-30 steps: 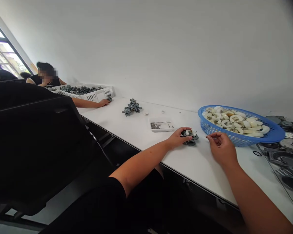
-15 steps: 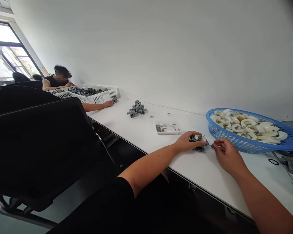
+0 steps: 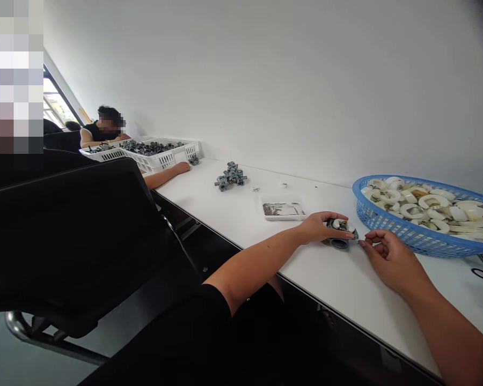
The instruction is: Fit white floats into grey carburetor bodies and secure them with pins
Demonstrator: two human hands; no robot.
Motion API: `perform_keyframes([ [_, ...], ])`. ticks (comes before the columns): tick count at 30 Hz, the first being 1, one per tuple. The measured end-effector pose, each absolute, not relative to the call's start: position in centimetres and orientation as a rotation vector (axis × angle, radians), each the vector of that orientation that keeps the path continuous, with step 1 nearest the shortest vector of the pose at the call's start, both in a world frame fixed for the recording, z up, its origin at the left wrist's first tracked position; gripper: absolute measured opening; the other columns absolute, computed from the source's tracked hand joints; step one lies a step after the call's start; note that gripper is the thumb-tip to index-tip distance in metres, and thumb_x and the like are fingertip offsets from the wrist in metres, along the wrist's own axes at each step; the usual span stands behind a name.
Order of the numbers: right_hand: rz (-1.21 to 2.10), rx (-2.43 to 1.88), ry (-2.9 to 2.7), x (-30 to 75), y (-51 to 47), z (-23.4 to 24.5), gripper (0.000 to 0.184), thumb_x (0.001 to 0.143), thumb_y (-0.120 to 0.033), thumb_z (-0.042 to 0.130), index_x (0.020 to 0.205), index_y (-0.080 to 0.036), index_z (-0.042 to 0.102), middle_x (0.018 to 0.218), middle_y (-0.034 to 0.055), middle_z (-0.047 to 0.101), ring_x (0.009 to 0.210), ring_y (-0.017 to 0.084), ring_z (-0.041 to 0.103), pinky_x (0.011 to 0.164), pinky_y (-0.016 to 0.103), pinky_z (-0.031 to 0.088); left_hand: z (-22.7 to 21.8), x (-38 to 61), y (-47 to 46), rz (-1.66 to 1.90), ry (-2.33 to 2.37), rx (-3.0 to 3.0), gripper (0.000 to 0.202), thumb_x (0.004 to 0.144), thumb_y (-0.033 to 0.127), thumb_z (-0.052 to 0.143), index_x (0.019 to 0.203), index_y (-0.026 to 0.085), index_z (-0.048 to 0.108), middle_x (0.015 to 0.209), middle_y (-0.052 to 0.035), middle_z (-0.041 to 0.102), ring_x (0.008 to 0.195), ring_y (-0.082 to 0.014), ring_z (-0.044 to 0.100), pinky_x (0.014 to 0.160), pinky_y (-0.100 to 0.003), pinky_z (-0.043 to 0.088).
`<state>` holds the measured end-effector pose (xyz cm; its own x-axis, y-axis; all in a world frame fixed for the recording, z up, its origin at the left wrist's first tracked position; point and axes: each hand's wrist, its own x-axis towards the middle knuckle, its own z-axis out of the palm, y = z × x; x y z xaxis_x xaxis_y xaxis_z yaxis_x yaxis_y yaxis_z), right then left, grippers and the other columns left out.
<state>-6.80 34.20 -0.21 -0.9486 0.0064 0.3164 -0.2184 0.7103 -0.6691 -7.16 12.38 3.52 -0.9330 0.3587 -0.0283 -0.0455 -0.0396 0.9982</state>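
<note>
My left hand (image 3: 320, 226) is closed around a grey metal carburetor body (image 3: 340, 244), steadying it on the white table. A white plastic float (image 3: 337, 223) shows on its top, between my thumb and fingers. The carburetor's round opening faces me. Just to the right, my right hand (image 3: 392, 262) pinches a thin metal pin (image 3: 358, 242) between thumb and forefinger. The pin's tip is at the carburetor's right side; whether it has entered a hole is too small to tell.
A white tray (image 3: 284, 218) of thin pins lies beyond my left forearm. A blue basket (image 3: 390, 222) of white floats stands right. Further off are stacked carburetors (image 3: 230, 177), white crates (image 3: 167, 161) and a co-worker's hand (image 3: 182, 168). A black ring (image 3: 482, 274) lies right.
The view has swung slightly left, so things sit further right. The carburetor is tilted so that its round opening shows more. Less of the pin shows at my right fingertips.
</note>
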Motion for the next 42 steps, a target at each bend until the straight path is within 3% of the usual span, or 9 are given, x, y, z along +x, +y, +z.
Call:
perform_keyframes([
  [6,1.245,0.225,-2.713,-7.0,34.7,0.0,0.036,0.072,-0.056,0.068,0.097,-0.031,0.057,0.087,0.0154,0.07,0.064,0.028,0.062,0.058,0.046,0.047,2.9,-7.6,12.1,2.197,1.66,0.303,0.075,0.055,0.024,0.096,0.124,0.018,0.066,0.097,-0.0032,0.068,0.082,-0.0106,0.064,0.079,-0.028,0.051],
  [11,1.182,0.196,-2.77,-6.0,34.3,0.7,0.039,0.075,-0.061,0.063,0.095,-0.029,0.053,0.068,0.0053,0.063,0.059,0.026,0.059,0.055,0.04,0.043,2.9,-7.4,12.4,2.24,1.683,0.285,0.074,0.053,0.021,0.096,0.121,0.019,0.067,0.092,-0.0011,0.067,0.08,-0.0105,0.063,0.082,-0.03,0.051],
  [15,1.215,0.258,-2.717,-5.5,34.1,0.9,0.041,0.076,-0.06,0.063,0.096,-0.025,0.054,0.076,0.0031,0.065,0.057,0.02,0.056,0.055,0.034,0.042,2.9,-7.2,12.7,2.3,1.609,0.302,0.072,0.054,0.012,0.093,0.121,0.018,0.066,0.092,-0.0018,0.066,0.084,-0.0123,0.065,0.085,-0.032,0.05],
  [25,1.288,0.476,-2.719,-4.7,33.7,1.4,0.036,0.074,-0.051,0.072,0.09,-0.02,0.061,0.085,0.0049,0.069,0.061,0.014,0.053,0.059,0.029,0.042,2.6,-7.1,12.9,2.272,1.759,0.393,0.077,0.051,0.022,0.094,0.123,0.02,0.065,0.086,0.0017,0.064,0.077,-0.0105,0.061,0.078,-0.028,0.05],
  [31,1.324,0.49,-2.732,-4.2,33.4,1.6,0.03,0.073,-0.043,0.075,0.088,-0.021,0.062,0.084,0.0032,0.067,0.062,0.014,0.052,0.061,0.03,0.042,2.2,-7.3,12.8,2.198,1.843,0.334,0.081,0.056,0.032,0.094,0.129,0.018,0.063,0.087,-0.0015,0.066,0.072,-0.0112,0.061,0.066,-0.025,0.049],
  [38,1.86,0.387,-2.493,-4.1,33.3,2.0,0.042,0.068,-0.049,0.082,0.089,-0.02,0.059,0.081,0.0031,0.066,0.064,0.014,0.055,0.057,0.028,0.043,2.0,-7.2,12.6,2.173,1.981,0.304,0.078,0.059,0.04,0.093,0.128,0.02,0.065,0.097,-0.0031,0.065,0.079,-0.0133,0.061,0.064,-0.024,0.048],
  [42,1.892,0.312,-2.447,-4.1,33.5,2.3,0.048,0.065,-0.052,0.084,0.089,-0.02,0.057,0.081,0.0026,0.067,0.059,0.012,0.051,0.054,0.026,0.041,2.1,-6.8,12.4,2.013,2.29,0.395,0.07,0.068,0.05,0.086,0.128,0.022,0.066,0.104,-0.0045,0.068,0.08,-0.0138,0.059,0.066,-0.025,0.047],
])
